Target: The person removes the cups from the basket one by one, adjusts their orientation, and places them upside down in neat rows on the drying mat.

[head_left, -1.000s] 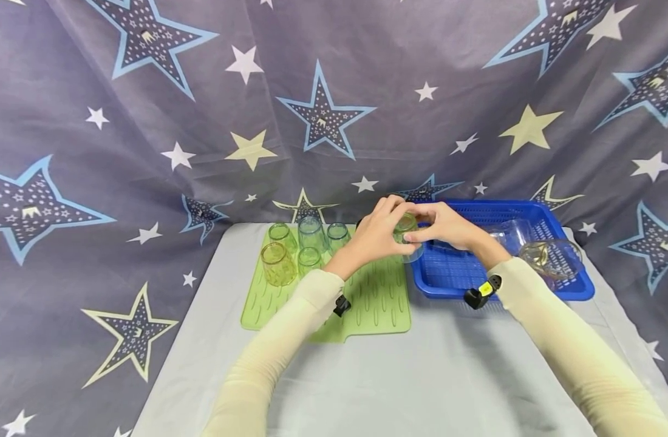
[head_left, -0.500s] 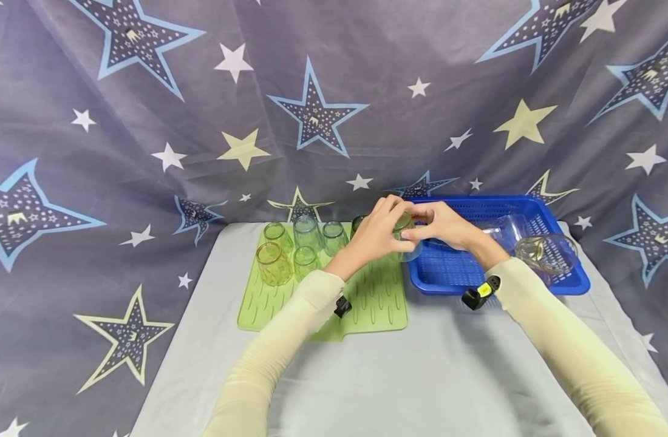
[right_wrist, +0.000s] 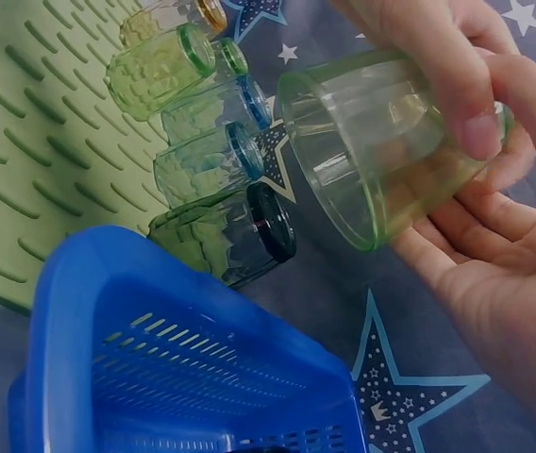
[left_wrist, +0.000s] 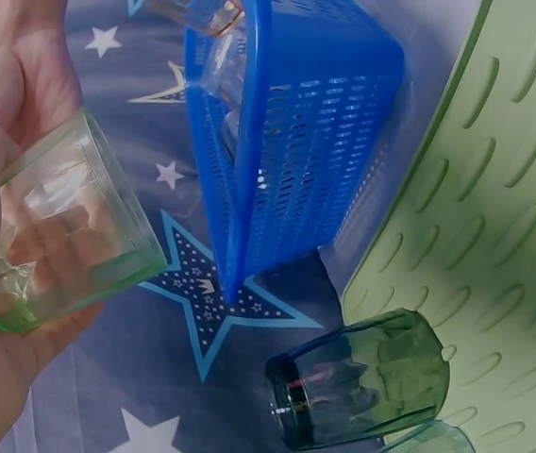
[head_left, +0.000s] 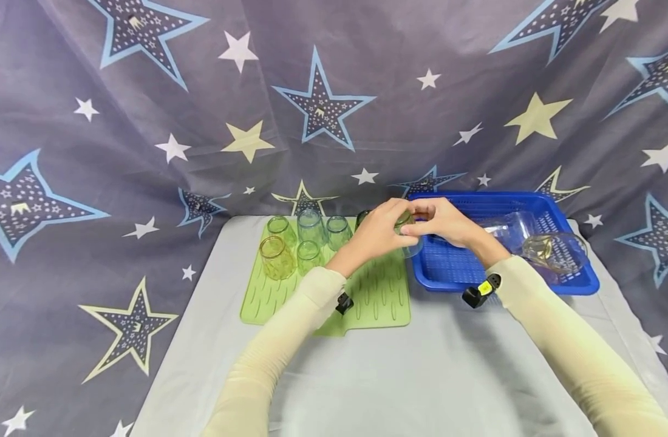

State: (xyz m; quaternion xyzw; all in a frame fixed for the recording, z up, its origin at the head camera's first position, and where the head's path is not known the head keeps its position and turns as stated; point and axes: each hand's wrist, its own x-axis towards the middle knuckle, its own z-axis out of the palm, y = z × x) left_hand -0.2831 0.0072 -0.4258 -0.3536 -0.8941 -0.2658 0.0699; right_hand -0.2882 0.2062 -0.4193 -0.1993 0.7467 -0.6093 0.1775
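Observation:
Both hands hold one pale green drinking glass (right_wrist: 343,142) above the gap between mat and basket. It is tilted, with its wide mouth turned down in the head view. My left hand (head_left: 373,235) grips it from the left, its fingers curved over the upper end. From the right, my right hand (head_left: 449,223) has its thumb on the near side and its other fingers behind the glass. The left wrist view shows the glass (left_wrist: 75,226) between both palms. Nearest below is a dark green glass (left_wrist: 362,377), upside down on the green drying mat (head_left: 378,297).
Several tinted glasses stand upside down on the mat's back left, among them a yellow glass (head_left: 278,260) and a blue glass (head_left: 311,226). The blue basket (head_left: 449,284) at right contains clear glassware (head_left: 517,230) and an amber-tinted glass (head_left: 555,252). A star-patterned cloth (head_left: 203,91) hangs behind.
The head view shifts slightly. Both hands stay around the pale green glass at nearly the same spot, with only small finger movements; the other glasses and basket have not moved.

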